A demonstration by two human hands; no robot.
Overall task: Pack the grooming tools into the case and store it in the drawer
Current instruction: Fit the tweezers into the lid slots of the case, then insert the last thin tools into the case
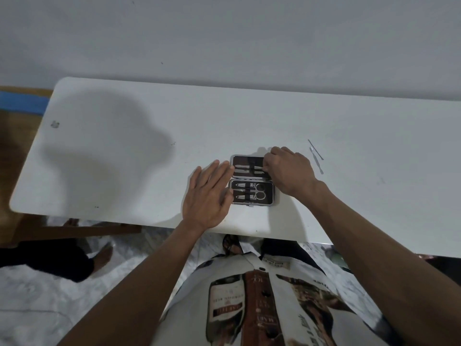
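Nearest the camera, a printed shirt [252, 295] is seen, with a pale marbled floor [37, 290] around it and a bare foot [101, 257] at the left. Beyond this, a white table [124, 171] with rounded corners is set against a plain grey-white wall [224, 41]; a broad shadow lies across its left half. A wooden surface with a blue strip [23, 102] is visible at the far left.

One case [252, 183] lies open on the table, near its front edge, with two dark-lined halves. In the near half, two clippers [243, 190] and one pair of scissors [259, 191] are strapped. In the far half, two slim metal tools [245, 169] are held under bands.

The left hand [207, 198] is laid flat beside the case's left edge, fingers straight and slightly spread, their tips touching the case rim. The right hand [289, 171] is placed over the right end of the far half, fingers curled down onto the tool ends; whether a tool is pinched cannot be told.

Two loose thin metal tools [316, 156] lie on the table beyond the right hand, well apart from the case, crossing each other.
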